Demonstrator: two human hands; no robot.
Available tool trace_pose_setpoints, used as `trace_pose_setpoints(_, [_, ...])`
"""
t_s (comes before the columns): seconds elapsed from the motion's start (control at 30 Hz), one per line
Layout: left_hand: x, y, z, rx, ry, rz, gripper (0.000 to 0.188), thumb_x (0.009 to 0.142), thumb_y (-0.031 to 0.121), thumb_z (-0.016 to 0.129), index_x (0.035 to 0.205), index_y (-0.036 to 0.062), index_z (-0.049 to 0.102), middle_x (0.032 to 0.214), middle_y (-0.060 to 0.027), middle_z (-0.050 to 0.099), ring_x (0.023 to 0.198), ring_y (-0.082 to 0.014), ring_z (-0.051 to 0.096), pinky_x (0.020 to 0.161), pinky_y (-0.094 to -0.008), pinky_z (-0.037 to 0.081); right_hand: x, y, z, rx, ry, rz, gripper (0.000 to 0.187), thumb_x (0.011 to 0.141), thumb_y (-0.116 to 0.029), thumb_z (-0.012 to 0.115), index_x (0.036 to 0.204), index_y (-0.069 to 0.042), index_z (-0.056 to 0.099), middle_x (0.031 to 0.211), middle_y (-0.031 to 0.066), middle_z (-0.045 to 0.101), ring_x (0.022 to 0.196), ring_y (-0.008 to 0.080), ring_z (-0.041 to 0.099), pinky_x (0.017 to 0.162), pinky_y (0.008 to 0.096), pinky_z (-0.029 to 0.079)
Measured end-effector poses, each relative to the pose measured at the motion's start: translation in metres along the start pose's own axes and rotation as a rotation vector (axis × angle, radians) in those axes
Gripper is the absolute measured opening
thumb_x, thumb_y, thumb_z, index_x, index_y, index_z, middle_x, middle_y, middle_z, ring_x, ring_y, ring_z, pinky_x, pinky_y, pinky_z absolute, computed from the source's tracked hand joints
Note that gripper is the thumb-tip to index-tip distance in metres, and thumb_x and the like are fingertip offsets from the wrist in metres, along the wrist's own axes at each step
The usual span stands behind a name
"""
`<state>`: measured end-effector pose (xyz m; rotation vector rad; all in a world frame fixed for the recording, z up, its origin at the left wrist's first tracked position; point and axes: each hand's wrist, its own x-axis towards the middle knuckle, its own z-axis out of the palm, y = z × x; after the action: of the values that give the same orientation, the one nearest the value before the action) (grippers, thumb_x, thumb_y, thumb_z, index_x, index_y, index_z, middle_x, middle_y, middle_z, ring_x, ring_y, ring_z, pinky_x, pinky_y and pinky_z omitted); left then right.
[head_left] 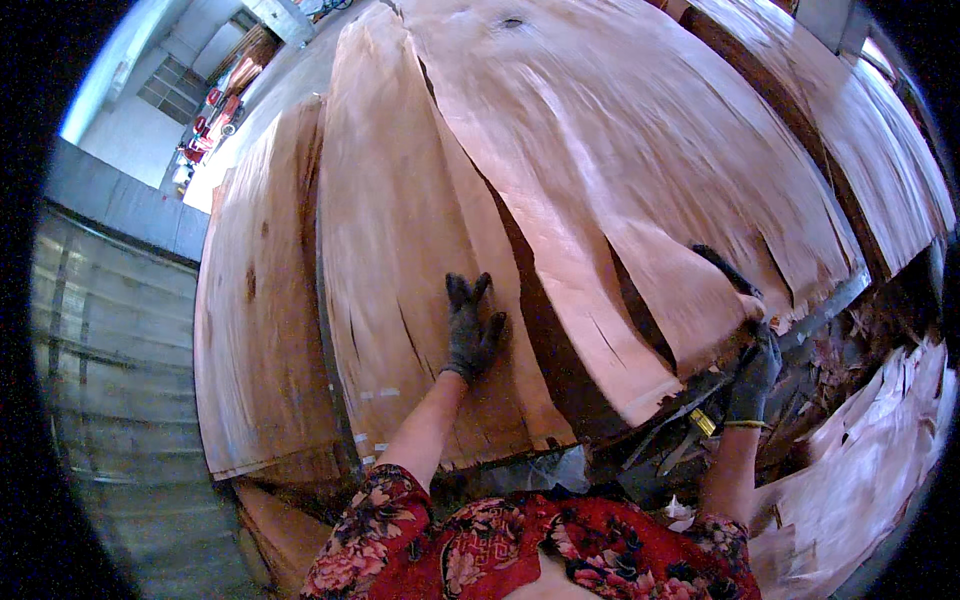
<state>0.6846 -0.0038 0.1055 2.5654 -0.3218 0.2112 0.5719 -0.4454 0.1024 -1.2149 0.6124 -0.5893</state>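
Note:
My left hand (472,332), in a dark glove, lies with its fingers spread on a long, pale brown wood veneer sheet (385,220). To the right is a wider, pinkish veneer sheet (600,130), its near end split into strips with dark gaps between them. My right hand (754,378), gloved too, is closed at the ragged near edge of this sheet, and the edge curls up there. The glove and the sheet's edge partly hide its fingertips. A dark, narrow shape (722,268) shows just beyond that edge; I cannot tell whether it is a gap.
A browner veneer stack (265,290) stands at the left, more sheets (880,130) at the far right. Torn veneer scraps (850,460) heap at the lower right, near a small yellow object (703,422). A ribbed, greyish panel (120,390) borders the left side.

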Motion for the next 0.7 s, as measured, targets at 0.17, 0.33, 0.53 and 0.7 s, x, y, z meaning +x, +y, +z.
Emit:
trace_pose_setpoints(0.17, [-0.004, -0.034, 0.032, -0.349, 0.086, -0.069, 0.061, 0.084, 0.03, 0.052, 0.134, 0.0029, 0.029, 0.141, -0.0295, 0.007, 0.132, -0.0421, 0.002, 0.108, -0.0445, 0.005, -0.039, -0.015, 0.016, 0.307, -0.096, 0.35, 0.023, 0.086, -0.01, 0.047, 0.104, 0.0, 0.056, 0.098, 0.0039, 0.058, 0.084, 0.014, 0.052, 0.075, 0.027, 0.043])
trace_pose_setpoints(0.33, [0.015, 0.005, 0.017, 0.42, -0.024, 0.165, 0.065, 0.084, 0.034, 0.05, 0.134, 0.0006, 0.025, 0.14, -0.028, 0.013, 0.131, -0.045, 0.005, 0.107, -0.0474, 0.007, -0.08, -0.014, 0.022, -0.112, -0.335, 0.142, 0.021, 0.081, -0.005, 0.048, 0.1, -0.002, 0.058, 0.094, 0.0074, 0.06, 0.087, 0.0187, 0.055, 0.077, 0.0274, 0.044])
trace_pose_setpoints(0.53, [0.021, 0.001, 0.019, 0.334, -0.024, 0.147, 0.072, 0.082, 0.044, 0.05, 0.134, 0.0, 0.026, 0.139, -0.0244, 0.022, 0.13, -0.0447, 0.009, 0.104, -0.0497, 0.015, -0.079, -0.005, 0.05, -0.136, -0.187, 0.38, 0.02, 0.081, -0.008, 0.05, 0.096, -0.002, 0.062, 0.086, 0.0048, 0.062, 0.081, 0.0147, 0.058, 0.071, 0.0246, 0.045])
trace_pose_setpoints(0.7, [0.026, -0.009, 0.029, 0.441, -0.064, 0.146, 0.073, 0.079, 0.045, 0.053, 0.131, -0.0021, 0.03, 0.137, -0.0234, 0.026, 0.129, -0.0438, 0.014, 0.103, -0.0492, 0.018, -0.06, -0.023, 0.056, -0.023, -0.088, 0.283, 0.02, 0.082, -0.009, 0.051, 0.094, -0.001, 0.064, 0.084, 0.0052, 0.063, 0.07, 0.0128, 0.057, 0.064, 0.0236, 0.046])
